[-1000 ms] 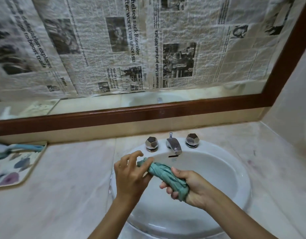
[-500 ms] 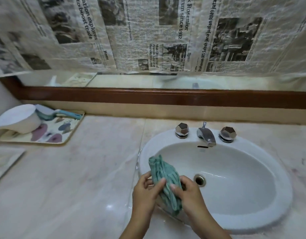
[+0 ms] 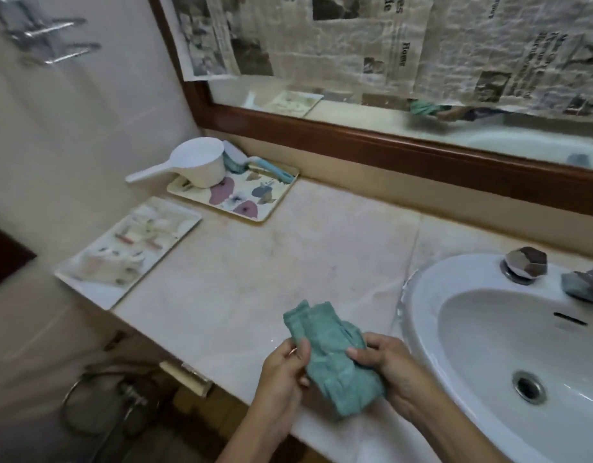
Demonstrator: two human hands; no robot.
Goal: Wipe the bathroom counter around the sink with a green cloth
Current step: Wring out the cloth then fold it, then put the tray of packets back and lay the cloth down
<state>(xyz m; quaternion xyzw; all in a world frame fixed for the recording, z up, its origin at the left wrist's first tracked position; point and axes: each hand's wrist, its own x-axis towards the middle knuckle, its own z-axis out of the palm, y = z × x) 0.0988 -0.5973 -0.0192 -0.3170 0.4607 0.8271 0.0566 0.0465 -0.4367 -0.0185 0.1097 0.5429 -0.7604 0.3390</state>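
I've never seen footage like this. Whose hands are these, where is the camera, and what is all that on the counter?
There is no machine here. A person wears a wide-angle camera on the head, so you look down at the work much as they do. The left hand and the right hand both hold a bunched green cloth over the front of the pale stone counter, just left of the white sink. I cannot tell whether the cloth touches the counter.

At the back left, a flowered tray carries a white scoop and a blue-handled brush. Nearer lies a second tray of small items too blurred to name. Newspaper covers most of the mirror.
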